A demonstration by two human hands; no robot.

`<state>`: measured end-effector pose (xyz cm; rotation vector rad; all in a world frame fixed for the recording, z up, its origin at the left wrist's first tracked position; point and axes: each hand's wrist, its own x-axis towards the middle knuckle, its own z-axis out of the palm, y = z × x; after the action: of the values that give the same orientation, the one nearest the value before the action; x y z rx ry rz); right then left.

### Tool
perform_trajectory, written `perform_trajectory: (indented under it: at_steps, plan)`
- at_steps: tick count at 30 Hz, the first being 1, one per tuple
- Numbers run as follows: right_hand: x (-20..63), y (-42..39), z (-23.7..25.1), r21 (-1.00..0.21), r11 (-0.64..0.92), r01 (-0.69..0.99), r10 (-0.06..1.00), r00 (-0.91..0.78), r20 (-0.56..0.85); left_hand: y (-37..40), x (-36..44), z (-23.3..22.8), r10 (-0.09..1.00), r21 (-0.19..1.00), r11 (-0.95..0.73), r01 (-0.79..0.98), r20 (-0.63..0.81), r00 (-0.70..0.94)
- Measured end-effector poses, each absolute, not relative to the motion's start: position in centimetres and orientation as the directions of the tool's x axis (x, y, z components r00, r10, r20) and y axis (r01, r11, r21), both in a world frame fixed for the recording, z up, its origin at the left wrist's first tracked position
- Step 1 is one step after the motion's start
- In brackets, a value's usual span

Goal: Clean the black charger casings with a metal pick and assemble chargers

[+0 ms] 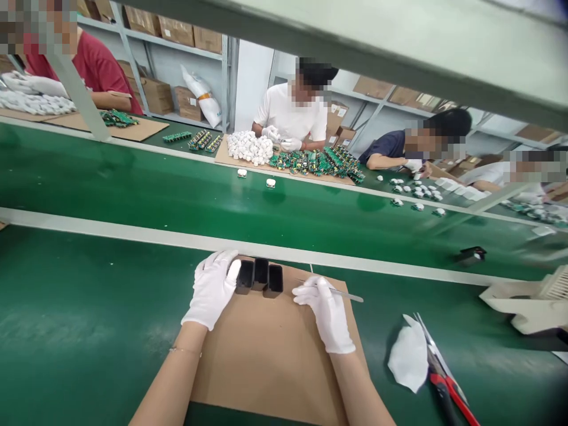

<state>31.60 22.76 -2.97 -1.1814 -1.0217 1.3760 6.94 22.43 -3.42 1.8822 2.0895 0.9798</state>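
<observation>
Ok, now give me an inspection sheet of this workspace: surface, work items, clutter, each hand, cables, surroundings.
Surface: brown cardboard sheet lying on a green table.
Work items: three black containers side by side near the sheet's far edge.
Clutter: crumpled white piece and red-handled tools, right of the sheet.
Left hand: white-gloved, at the leftmost container; grip unclear.
Right hand: white-gloved, holding a thin metal tool, apparently tweezers.
Cables: nothing seen.
Surroundings: co-workers opposite, with piled circuit boards and white parts; cartons shelved behind.
</observation>
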Motion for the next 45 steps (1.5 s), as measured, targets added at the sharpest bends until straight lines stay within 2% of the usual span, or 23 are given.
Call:
perform_trajectory:
  at_steps: [4,12,19,37,40,43,45]
  plan:
    - [31.1,22.3,-3.5,-0.993,-0.021,0.118,0.996,0.083,-0.011,22.5,6.9,-3.7,0.934,0.555,0.007,0.832,0.294,-0.204]
    - [31.0,22.9,-3.3,-0.976,-0.068,0.206,0.989,0.144,-0.038,22.4,6.9,-3.8,0.927,0.568,-0.017,0.823,0.316,-0.199]
    - [30.8,22.5,-3.3,-0.976,-0.018,0.215,0.986,0.164,0.018,22.5,6.9,-3.7,0.928,0.559,-0.021,0.829,0.32,-0.192]
    - [30.0,22.5,-3.6,-0.862,-0.012,0.507,0.99,0.129,0.061,22.6,6.8,-3.7,0.934,0.558,-0.036,0.829,0.314,-0.171]
    - [30.2,22.6,-3.3,-0.891,-0.013,0.454,0.991,0.126,0.05,22.5,6.7,-3.7,0.934,0.558,-0.042,0.829,0.317,-0.166]
    - [30.7,22.7,-2.8,-0.976,-0.047,0.211,0.99,0.142,-0.017,22.5,6.7,-3.6,0.933,0.548,-0.049,0.835,0.323,-0.157]
    - [31.0,22.8,-2.4,-0.992,-0.072,0.105,0.989,0.138,-0.057,22.5,6.7,-3.6,0.933,0.544,-0.046,0.838,0.323,-0.158]
